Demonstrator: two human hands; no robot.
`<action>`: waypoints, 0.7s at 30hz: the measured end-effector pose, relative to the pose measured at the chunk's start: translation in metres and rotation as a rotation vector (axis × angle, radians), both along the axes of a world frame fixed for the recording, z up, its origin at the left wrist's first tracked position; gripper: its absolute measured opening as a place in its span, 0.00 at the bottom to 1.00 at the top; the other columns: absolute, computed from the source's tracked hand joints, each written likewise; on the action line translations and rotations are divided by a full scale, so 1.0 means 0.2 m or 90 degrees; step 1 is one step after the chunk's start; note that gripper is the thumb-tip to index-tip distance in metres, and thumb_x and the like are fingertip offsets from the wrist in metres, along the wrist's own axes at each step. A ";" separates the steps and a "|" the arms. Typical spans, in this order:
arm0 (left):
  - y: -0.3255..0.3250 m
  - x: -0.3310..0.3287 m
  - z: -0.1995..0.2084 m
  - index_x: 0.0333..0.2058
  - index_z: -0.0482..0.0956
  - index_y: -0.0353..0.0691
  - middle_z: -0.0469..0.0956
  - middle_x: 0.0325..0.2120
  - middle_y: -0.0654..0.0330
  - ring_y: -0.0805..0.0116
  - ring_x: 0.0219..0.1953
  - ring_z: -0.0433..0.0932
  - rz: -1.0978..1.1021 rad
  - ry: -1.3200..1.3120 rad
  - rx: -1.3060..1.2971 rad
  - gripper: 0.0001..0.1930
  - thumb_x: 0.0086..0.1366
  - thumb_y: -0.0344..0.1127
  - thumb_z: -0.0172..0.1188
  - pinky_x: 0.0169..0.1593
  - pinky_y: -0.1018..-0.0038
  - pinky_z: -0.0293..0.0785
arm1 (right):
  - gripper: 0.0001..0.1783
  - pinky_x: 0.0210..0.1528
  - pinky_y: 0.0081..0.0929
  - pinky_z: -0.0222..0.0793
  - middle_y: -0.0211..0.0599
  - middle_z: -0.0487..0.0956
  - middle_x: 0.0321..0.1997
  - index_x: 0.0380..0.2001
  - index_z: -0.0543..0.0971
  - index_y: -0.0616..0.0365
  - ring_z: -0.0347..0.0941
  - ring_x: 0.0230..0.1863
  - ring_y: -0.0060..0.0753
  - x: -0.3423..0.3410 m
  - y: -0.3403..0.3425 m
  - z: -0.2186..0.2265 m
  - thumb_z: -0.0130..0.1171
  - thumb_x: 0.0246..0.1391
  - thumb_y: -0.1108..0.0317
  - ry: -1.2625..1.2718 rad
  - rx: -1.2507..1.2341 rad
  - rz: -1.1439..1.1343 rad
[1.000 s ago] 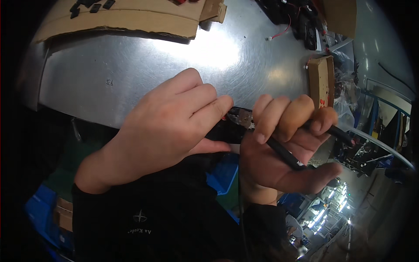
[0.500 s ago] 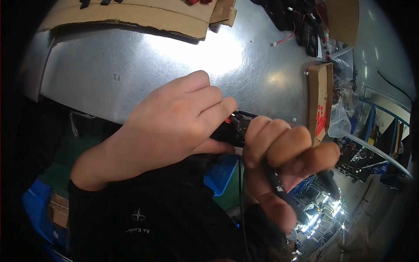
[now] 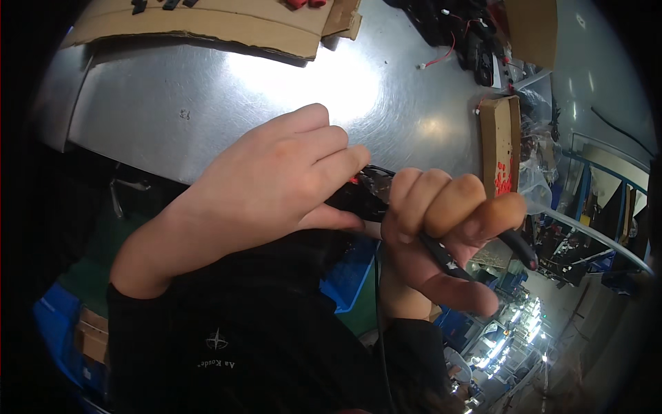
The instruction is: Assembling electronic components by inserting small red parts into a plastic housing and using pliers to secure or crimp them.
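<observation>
L hand point(image 3: 276, 186) pinches a small black part point(image 3: 358, 196) off the bench's point(image 3: 207, 96) near edge; R hand point(image 3: 441, 228) is fisted round black pliers point(image 3: 517, 245). Part prob light, stiff, w/ thin fragile wires: grip the body, not the leads.

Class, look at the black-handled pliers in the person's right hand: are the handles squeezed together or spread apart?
Spread apart. The right hand grips the black-handled pliers; one handle passes under the fingers, the other sticks out separately beyond the knuckles. The left hand hides the tip.
</observation>
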State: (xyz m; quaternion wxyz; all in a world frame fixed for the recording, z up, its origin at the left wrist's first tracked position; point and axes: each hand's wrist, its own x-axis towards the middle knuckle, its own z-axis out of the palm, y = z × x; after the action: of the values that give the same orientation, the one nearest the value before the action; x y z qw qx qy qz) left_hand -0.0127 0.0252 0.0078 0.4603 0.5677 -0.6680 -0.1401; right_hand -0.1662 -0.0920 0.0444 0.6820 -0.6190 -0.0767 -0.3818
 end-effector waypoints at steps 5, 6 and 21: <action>0.00 0.00 -0.01 0.49 0.80 0.37 0.75 0.34 0.58 0.56 0.39 0.74 -0.001 -0.003 -0.002 0.30 0.51 0.47 0.80 0.43 0.65 0.74 | 0.38 0.30 0.26 0.55 0.30 0.66 0.31 0.44 0.65 0.50 0.62 0.24 0.23 -0.03 0.04 0.06 0.62 0.58 0.26 0.040 -0.004 -0.098; 0.00 0.00 0.00 0.48 0.80 0.37 0.75 0.34 0.58 0.56 0.39 0.74 0.002 -0.006 0.000 0.29 0.52 0.47 0.80 0.43 0.64 0.74 | 0.45 0.30 0.27 0.55 0.31 0.68 0.35 0.58 0.64 0.53 0.63 0.26 0.24 -0.05 0.05 0.08 0.61 0.58 0.25 -0.002 -0.007 -0.142; -0.11 -0.12 0.01 0.37 0.76 0.43 0.77 0.30 0.62 0.63 0.39 0.76 0.144 -0.219 0.021 0.28 0.52 0.59 0.76 0.43 0.67 0.74 | 0.37 0.37 0.25 0.60 0.27 0.72 0.45 0.66 0.74 0.50 0.68 0.37 0.23 -0.10 -0.06 0.26 0.61 0.66 0.36 -0.028 0.134 -0.076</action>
State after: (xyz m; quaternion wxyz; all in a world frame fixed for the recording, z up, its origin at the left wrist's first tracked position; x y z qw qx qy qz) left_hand -0.0359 0.0040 0.0104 0.3426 0.6623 -0.6663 0.0007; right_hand -0.1853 -0.1047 0.0957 0.7174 -0.5388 -0.0140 -0.4415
